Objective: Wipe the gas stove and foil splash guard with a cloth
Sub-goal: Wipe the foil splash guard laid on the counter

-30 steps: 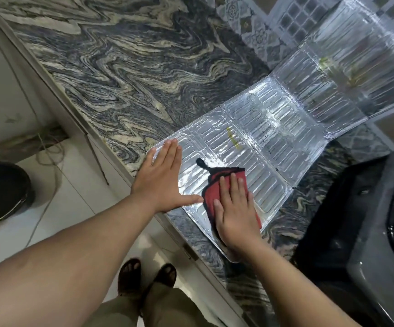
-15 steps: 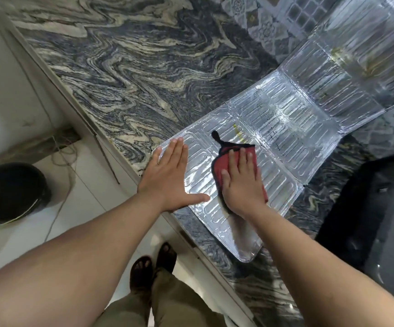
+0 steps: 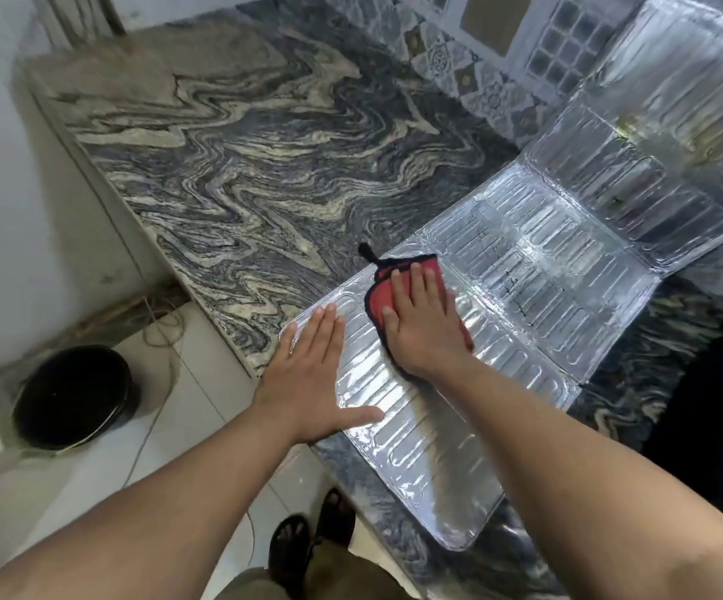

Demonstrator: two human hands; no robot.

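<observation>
Granite counter (image 3: pixel 264 175) bare across its far-left stretch, open passage there. Foil splash guard (image 3: pixel 524 296) covers the near edge; its far panels rise against the tiled wall (image 3: pixel 459 58), blocking my reach.

A single head-worn wide-angle view looks steeply down and forward from close above the bench (image 3: pixel 264 175), taking in both forearms and the floor (image 3: pixel 204 348) beneath.

soft daylight; glare on the foil splash guard (image 3: pixel 537 270); wide-angle bending, slight blur at edges.
</observation>
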